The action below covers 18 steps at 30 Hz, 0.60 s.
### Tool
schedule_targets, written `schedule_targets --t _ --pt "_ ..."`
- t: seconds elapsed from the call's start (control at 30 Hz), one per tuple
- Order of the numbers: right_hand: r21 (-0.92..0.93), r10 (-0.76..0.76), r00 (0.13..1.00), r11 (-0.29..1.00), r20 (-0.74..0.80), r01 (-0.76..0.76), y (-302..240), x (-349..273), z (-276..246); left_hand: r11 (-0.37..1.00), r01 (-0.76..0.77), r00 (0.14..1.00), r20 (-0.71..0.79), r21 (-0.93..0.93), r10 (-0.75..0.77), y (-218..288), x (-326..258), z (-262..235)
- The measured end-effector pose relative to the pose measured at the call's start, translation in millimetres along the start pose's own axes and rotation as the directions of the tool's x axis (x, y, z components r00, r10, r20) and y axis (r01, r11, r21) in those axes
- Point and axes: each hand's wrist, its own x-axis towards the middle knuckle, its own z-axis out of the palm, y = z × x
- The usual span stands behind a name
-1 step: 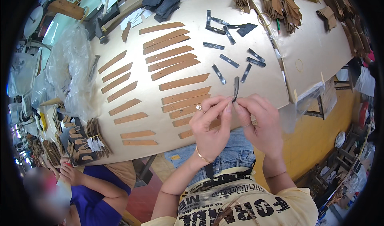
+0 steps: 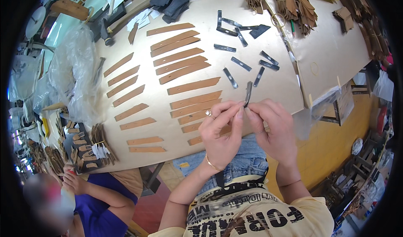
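Observation:
A narrow dark strip (image 2: pixel 248 92) stands up between my fingertips above the near right part of the table. My left hand (image 2: pixel 222 128) pinches its lower end from one side, and my right hand (image 2: pixel 273 128) pinches it from the other. The fingers cover that lower end. Beyond my hands lie several loose black strips (image 2: pixel 240 63) with a small pale slot or mark in the middle. To the left, brown leather strips (image 2: pixel 193 86) with one slanted end are laid out in slanting rows. The nearest ones are partly behind my left hand.
Black pieces (image 2: pixel 175 8) are stacked at the far edge. Tied bundles of brown strips (image 2: pixel 294 6) lie far right, near a green pencil (image 2: pixel 292 26). A hammer (image 2: pixel 105 33) and crumpled clear plastic (image 2: pixel 71 73) are at the left. A co-worker's hand (image 2: pixel 72 180) shows lower left.

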Motion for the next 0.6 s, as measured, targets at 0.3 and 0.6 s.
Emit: schedule_targets --t 0.3,0.6 --pt "-0.041 -0.04 0.998 0.998 0.042 0.042 -1 3 -3 0.999 0.036 0.999 0.018 -0.028 -0.036 0 -2 -4" --pt "-0.013 0.097 0.98 0.995 -0.172 -0.101 35 7 -9 0.93 0.241 0.943 -0.161 -0.276 -0.292 -15 13 -41"
